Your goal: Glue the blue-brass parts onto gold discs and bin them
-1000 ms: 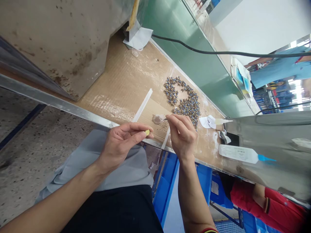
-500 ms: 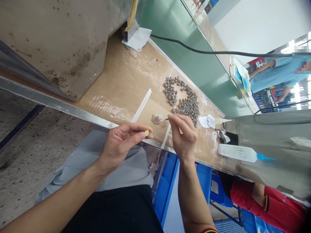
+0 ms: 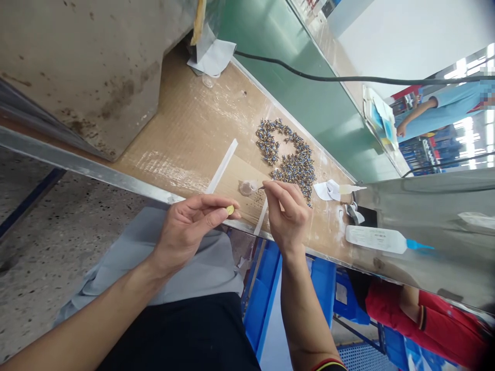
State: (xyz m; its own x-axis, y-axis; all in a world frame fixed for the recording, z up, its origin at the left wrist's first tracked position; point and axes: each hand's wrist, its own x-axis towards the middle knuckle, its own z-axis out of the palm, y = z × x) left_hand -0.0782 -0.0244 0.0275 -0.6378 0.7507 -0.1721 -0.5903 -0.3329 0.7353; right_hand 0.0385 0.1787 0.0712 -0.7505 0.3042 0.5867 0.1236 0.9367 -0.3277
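Observation:
Between the thumb and fingers of my left hand [image 3: 197,221] is a small yellow disc [image 3: 230,209], held just over the bench's front edge. My right hand [image 3: 290,211] is closed in a pinch on a thin dark tool [image 3: 262,188]. Only its tip shows, so its exact kind is hidden. That tip lies at the right side of a small clear round dish [image 3: 247,187] on the cardboard. Tiny dark bits lie scattered by the dish. Behind my right hand spreads a pile of small blue-and-brass parts [image 3: 296,170].
White tape strips [image 3: 222,166] mark the brown bench top [image 3: 185,134]. To the right lie a white bottle with a blue nozzle [image 3: 377,239] and a smaller pale nozzle on paper [image 3: 348,189]. A stained metal housing [image 3: 85,67] stands left. Co-workers in blue and red are at right.
The whole view has shifted slightly left. Both hands keep nearly the same pose, with the tool tip still beside the dish. The co-worker in blue has moved an arm.

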